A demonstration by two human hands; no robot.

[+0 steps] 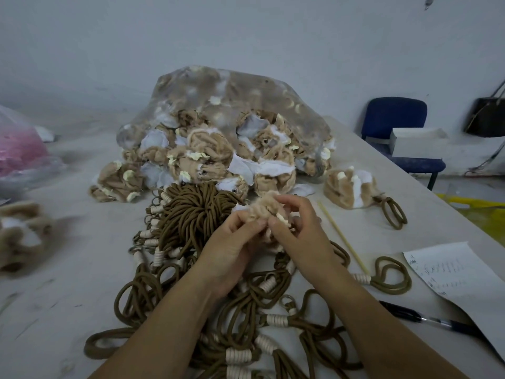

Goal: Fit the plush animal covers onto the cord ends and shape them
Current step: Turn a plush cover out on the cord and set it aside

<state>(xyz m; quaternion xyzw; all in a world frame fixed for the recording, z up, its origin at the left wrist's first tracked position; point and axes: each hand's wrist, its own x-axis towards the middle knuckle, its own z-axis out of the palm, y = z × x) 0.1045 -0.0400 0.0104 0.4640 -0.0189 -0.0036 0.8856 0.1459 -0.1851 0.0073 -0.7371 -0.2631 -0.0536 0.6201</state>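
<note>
Cords (246,310), brown, looped, each bound near its end with cream winding: a tangled heap on the table (54,296), running under both forearms to a tight bundle just behind the hands.

Left hand (232,242): fingers curled close, thumb and fingertips pinching the near side of a tan plush cover (262,207).

Right hand (297,228): fingers bent and closed narrowly, thumb pressed beside the left thumb, gripping the same cover from the right. Whether a cord end is inside it, I cannot tell.

Plush cover: held up between both hands, above the cord heap, bunched, with a pale yellow scrap showing.

Plastic bag (218,86), clear, lying open on the table behind: more tan and white covers spill from its mouth.

One cover on a cord (351,188): right of the bag, loops trailing.

Thin stick (343,236): just right of the right hand.

Paper (459,274) and pen (426,321): near the right edge.

Blue chair (396,119): beyond the table.
</note>
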